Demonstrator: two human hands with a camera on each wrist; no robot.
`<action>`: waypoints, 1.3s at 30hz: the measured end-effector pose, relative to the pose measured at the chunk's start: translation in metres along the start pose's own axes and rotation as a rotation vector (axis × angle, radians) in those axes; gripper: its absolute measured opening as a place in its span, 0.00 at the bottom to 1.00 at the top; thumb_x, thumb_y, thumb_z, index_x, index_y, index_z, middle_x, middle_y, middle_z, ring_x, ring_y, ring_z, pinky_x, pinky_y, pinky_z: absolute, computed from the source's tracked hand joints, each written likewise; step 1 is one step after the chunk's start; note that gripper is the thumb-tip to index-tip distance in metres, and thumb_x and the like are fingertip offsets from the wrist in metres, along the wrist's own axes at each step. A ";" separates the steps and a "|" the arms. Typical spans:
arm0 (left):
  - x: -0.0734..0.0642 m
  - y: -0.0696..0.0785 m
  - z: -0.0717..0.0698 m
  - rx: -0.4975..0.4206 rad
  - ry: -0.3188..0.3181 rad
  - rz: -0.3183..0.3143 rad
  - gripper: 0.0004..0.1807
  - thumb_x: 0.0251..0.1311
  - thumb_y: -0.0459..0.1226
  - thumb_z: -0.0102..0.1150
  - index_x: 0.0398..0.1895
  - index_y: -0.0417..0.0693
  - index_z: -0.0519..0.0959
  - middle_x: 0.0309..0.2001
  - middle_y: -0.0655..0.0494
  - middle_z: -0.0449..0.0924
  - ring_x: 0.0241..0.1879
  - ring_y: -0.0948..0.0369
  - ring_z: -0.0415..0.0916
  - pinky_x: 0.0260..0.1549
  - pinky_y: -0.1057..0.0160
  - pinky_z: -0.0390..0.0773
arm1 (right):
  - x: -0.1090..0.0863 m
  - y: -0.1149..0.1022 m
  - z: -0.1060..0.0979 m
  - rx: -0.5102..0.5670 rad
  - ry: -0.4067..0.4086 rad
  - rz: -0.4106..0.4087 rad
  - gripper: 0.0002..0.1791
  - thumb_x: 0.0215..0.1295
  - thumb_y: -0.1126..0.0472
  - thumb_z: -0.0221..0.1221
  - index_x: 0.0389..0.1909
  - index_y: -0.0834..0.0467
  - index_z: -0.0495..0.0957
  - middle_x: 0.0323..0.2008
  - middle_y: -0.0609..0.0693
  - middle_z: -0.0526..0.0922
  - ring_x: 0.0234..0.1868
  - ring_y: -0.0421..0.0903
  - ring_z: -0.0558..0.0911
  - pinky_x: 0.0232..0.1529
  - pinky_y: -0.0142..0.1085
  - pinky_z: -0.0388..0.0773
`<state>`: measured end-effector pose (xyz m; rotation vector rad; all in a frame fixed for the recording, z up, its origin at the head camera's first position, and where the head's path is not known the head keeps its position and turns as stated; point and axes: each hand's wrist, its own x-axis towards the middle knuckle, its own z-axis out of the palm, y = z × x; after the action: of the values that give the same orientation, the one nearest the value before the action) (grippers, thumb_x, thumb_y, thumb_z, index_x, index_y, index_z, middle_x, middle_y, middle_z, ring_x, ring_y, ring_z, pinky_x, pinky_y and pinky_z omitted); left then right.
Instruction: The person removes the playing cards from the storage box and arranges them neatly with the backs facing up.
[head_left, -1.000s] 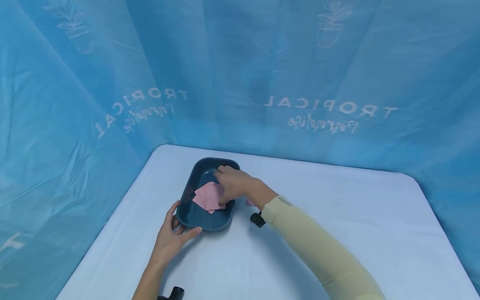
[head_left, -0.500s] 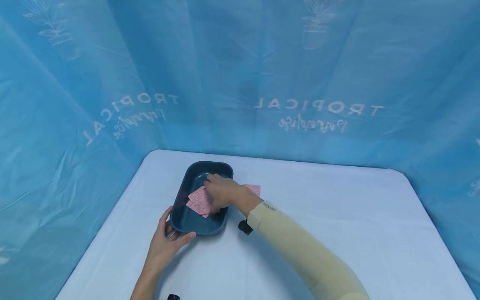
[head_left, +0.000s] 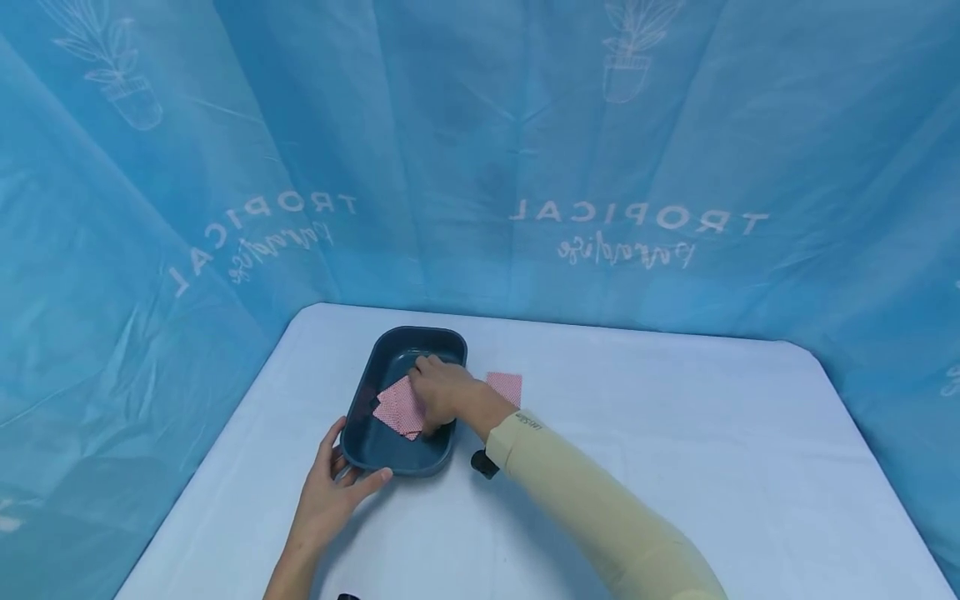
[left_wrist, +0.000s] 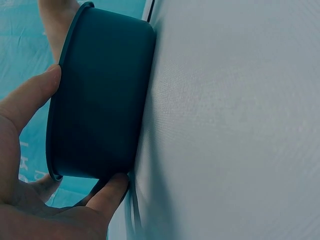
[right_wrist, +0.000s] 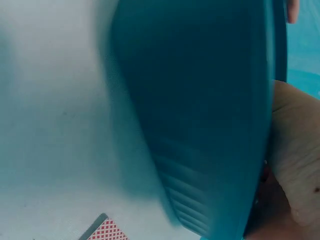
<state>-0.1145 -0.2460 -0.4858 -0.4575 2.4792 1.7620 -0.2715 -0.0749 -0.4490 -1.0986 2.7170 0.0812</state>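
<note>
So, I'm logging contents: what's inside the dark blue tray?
Overlapping red-and-white patterned pieces lie in the dark blue tray; the right hand covers part of them, so their number and anything beneath are hidden.

Head view: high, downward; wrist views: close, sharing tray [left_wrist: 102, 95].

A curtained-off work booth: blue printed curtains [head_left: 465, 142] hang around a white-covered table [head_left: 697, 442]

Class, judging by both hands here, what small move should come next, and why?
Probably lift the right hand out of the tray toward the loose checked piece: it lies outside on the table, similar checked pieces lie inside, and the left hand holds the tray.
</note>
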 end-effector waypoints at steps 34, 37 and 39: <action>-0.003 0.002 0.001 0.021 0.007 -0.020 0.60 0.46 0.48 0.75 0.77 0.64 0.43 0.69 0.35 0.55 0.64 0.40 0.62 0.57 0.48 0.68 | 0.004 -0.003 0.000 0.083 -0.087 0.059 0.38 0.43 0.39 0.74 0.56 0.52 0.77 0.59 0.48 0.66 0.54 0.43 0.67 0.58 0.39 0.70; -0.001 0.001 0.002 0.023 0.010 -0.021 0.60 0.46 0.49 0.75 0.77 0.64 0.42 0.69 0.35 0.55 0.64 0.40 0.62 0.57 0.48 0.68 | 0.004 -0.002 -0.001 0.068 -0.083 0.053 0.44 0.44 0.40 0.74 0.62 0.54 0.71 0.58 0.48 0.66 0.55 0.43 0.67 0.58 0.39 0.70; 0.000 0.000 0.003 0.021 0.013 -0.021 0.60 0.46 0.49 0.75 0.77 0.65 0.43 0.69 0.36 0.56 0.64 0.40 0.63 0.57 0.48 0.69 | 0.003 -0.001 -0.001 0.052 -0.080 0.046 0.46 0.45 0.41 0.73 0.64 0.55 0.68 0.58 0.49 0.66 0.55 0.43 0.67 0.58 0.39 0.70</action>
<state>-0.1152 -0.2433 -0.4867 -0.4928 2.4898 1.7285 -0.2735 -0.0777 -0.4485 -0.9972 2.6583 0.0593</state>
